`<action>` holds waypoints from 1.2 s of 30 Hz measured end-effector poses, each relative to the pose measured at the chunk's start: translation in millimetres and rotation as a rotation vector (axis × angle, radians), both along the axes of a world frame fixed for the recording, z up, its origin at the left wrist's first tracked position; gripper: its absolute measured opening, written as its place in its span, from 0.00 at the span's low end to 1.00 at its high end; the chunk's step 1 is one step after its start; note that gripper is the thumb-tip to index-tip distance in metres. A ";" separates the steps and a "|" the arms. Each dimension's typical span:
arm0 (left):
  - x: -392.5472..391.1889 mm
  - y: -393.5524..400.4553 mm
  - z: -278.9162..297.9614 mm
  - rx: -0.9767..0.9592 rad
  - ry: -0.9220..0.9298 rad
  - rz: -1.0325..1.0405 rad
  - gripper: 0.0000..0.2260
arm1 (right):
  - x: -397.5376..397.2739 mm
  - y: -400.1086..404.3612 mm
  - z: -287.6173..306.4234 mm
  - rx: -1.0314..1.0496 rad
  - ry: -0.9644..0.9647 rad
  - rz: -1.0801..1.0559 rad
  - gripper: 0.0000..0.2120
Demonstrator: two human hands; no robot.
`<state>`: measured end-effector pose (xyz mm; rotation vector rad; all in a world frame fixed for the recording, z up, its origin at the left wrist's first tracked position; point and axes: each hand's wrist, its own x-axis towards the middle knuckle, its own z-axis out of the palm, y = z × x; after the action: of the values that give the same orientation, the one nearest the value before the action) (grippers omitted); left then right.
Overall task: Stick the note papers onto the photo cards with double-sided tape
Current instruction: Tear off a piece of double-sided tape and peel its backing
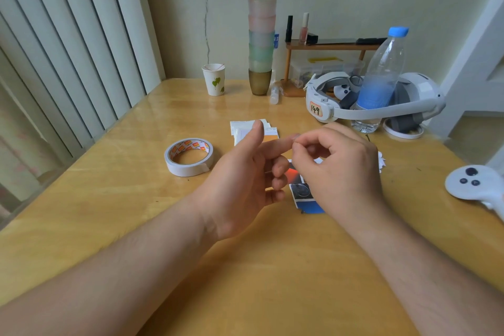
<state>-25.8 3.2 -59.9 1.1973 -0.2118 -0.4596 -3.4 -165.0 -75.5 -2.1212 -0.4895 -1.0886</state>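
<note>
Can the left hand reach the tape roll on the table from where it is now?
Probably yes. The tape roll lies just left of the left hand on bare table, nothing between them.

We observe two bare forearms entering from the near edge of the wooden table (109,199); neither carries a sleeve, watch, band or ring; the left hand (240,180) and the right hand (338,163) are both ungloved; nails appear short and unpainted; no markings are visible on either wrist.
</note>
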 end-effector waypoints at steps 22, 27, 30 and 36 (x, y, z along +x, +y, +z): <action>1.4 1.4 1.8 -0.107 0.056 -0.005 0.32 | 4.5 -3.9 -2.5 -0.062 -0.014 0.060 0.01; -1.7 -0.4 0.5 -0.036 -0.004 0.015 0.30 | 3.3 -4.1 -1.0 -0.083 -0.037 0.015 0.01; -3.8 -3.0 -0.2 0.008 -0.046 0.029 0.29 | 3.3 -4.2 -0.2 -0.099 -0.046 0.003 0.02; -4.3 -5.8 -0.7 0.052 -0.086 0.035 0.29 | 4.4 -1.9 -0.5 -0.074 -0.021 0.000 0.05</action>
<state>-30.1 -2.6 -60.6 1.2711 -0.2540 -0.3854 1.0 -166.8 -76.0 -2.1756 -0.5468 -1.1098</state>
